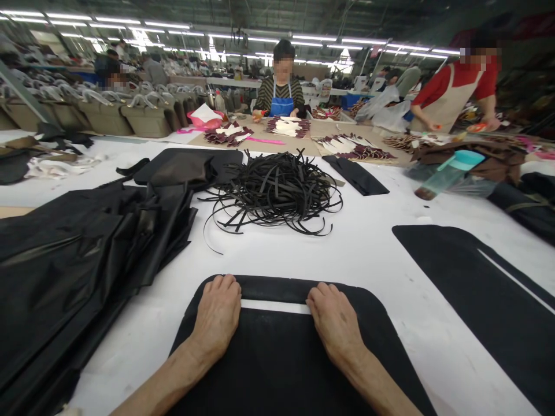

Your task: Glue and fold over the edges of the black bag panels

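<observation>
A flat black panel with rounded corners (277, 364) lies on the white table right in front of me. A long narrow slot (274, 306) near its far edge shows the white table through it. My left hand (217, 318) presses on the panel at the slot's left end, its fingers curled down over the strip beyond the slot. My right hand (333, 320) presses the same way at the slot's right end. Both hands are closed, knuckles up, fingertips hidden.
A tangle of thin black strips (273, 193) lies beyond the panel. Black fabric (82, 260) is heaped at left, another slotted black panel (481, 300) at right. A teal-capped bottle (446, 173) lies far right. Two people work at the far side of the table.
</observation>
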`<action>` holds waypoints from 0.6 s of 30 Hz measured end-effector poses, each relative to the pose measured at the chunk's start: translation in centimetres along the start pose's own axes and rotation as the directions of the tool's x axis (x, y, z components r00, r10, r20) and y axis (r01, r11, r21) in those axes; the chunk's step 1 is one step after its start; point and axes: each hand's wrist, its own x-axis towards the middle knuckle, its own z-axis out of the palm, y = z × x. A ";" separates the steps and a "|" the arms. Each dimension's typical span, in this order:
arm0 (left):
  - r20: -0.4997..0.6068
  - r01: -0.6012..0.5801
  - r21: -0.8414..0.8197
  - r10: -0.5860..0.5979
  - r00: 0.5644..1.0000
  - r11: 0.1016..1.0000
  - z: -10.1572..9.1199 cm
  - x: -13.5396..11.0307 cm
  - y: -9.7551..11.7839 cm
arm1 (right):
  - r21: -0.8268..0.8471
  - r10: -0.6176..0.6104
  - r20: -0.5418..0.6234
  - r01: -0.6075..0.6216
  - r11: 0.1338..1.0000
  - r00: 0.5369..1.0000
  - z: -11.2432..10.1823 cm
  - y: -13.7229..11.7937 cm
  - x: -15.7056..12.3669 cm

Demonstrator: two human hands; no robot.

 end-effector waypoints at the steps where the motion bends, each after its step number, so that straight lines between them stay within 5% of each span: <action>1: 0.004 0.016 0.009 -0.016 1.000 1.000 -0.1 0.1 0.1 | -0.005 0.010 0.011 -0.010 1.000 1.000 -0.1 -0.1 0.1; 12: -0.005 0.083 0.087 -0.083 0.997 0.993 -0.4 0.6 1.0 | 0.053 0.065 0.111 -0.071 0.996 0.992 -1.2 0.1 1.1; 15: 0.025 -0.075 0.125 0.073 0.997 0.989 -0.1 0.4 1.5 | 0.074 0.087 0.146 -0.099 0.992 0.986 -1.7 0.2 1.6; 18: 0.098 -0.318 0.126 0.307 0.947 0.940 0.3 0.1 1.6 | 0.085 0.111 0.176 -0.128 0.988 0.978 -2.1 0.0 1.9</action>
